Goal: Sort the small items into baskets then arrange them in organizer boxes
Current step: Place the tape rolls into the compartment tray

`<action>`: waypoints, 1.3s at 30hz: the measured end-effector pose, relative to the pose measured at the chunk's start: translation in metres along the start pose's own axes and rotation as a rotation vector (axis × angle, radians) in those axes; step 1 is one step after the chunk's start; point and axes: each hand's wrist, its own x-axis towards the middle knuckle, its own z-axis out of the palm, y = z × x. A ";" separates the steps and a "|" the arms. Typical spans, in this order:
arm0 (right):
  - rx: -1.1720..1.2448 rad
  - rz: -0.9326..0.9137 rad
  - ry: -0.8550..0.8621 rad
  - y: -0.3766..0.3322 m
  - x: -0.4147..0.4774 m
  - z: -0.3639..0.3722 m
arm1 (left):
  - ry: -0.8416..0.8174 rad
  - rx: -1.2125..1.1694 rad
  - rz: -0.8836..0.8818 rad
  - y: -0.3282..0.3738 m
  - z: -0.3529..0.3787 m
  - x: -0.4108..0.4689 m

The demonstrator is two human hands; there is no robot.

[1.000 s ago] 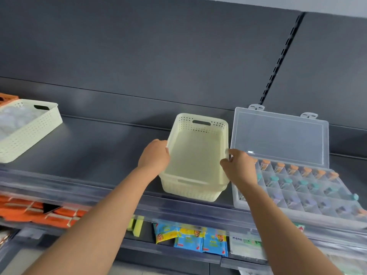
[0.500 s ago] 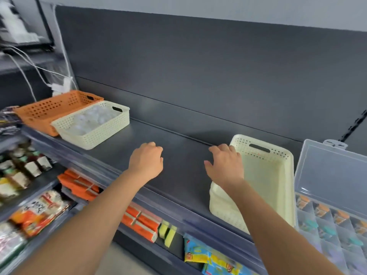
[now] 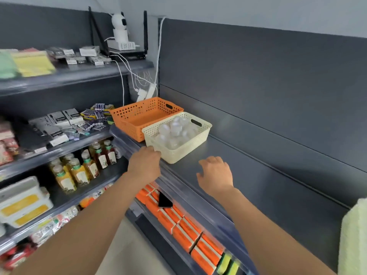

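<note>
A cream basket (image 3: 188,144) holding several clear round containers (image 3: 174,132) stands on the grey shelf (image 3: 248,175). Behind it on the left sits an orange basket (image 3: 139,124), which looks empty. My left hand (image 3: 146,162) reaches the near left corner of the cream basket, fingers curled at its rim; whether it grips is unclear. My right hand (image 3: 216,174) hovers over the bare shelf to the right of that basket, fingers spread, holding nothing. A corner of the other cream basket (image 3: 353,235) shows at the right edge. The organizer box is out of view.
The shelf has a clear plastic front rail (image 3: 188,193). Below it lie orange packs (image 3: 178,225) with a black phone (image 3: 164,200) on top. Left shelves hold bottles (image 3: 79,165) and packets. A white camera (image 3: 119,26) and cables sit up left.
The view swung left. Both hands left the empty cream basket and moved left along the shelf; my left hand now touches the filled cream basket's corner.
</note>
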 end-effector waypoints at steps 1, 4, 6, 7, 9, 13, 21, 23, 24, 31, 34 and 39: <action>-0.004 0.010 -0.011 -0.011 0.011 0.004 | -0.004 -0.005 0.002 -0.014 0.000 0.007; 0.000 0.041 -0.034 -0.036 0.043 0.015 | -0.010 -0.019 0.013 -0.052 0.003 0.030; 0.021 0.088 -0.024 -0.049 0.060 0.022 | -0.022 -0.055 0.009 -0.072 0.006 0.046; 0.045 0.134 -0.014 -0.053 0.069 0.025 | -0.025 -0.080 0.007 -0.080 0.009 0.054; 0.109 0.280 -0.020 -0.057 0.086 0.031 | -0.033 -0.136 -0.002 -0.093 0.016 0.072; 0.354 0.575 -0.156 -0.055 0.122 0.042 | -0.014 -0.257 -0.037 -0.103 0.028 0.108; 0.626 0.745 -0.148 -0.038 0.156 0.060 | 0.087 -0.335 -0.131 -0.093 0.049 0.153; 0.602 0.776 -0.092 -0.030 0.153 0.058 | 0.063 -0.335 -0.109 -0.089 0.054 0.159; 0.587 0.787 -0.061 -0.026 0.151 0.056 | 0.039 -0.338 -0.091 -0.088 0.056 0.161; 0.536 0.764 0.101 -0.021 0.122 0.051 | 0.002 -0.356 -0.022 -0.079 0.060 0.166; 0.496 0.801 0.134 -0.021 0.100 0.042 | -0.028 -0.437 0.050 -0.073 0.053 0.159; 0.467 0.894 0.238 -0.024 0.047 0.019 | -0.011 -0.532 0.193 -0.050 0.031 0.136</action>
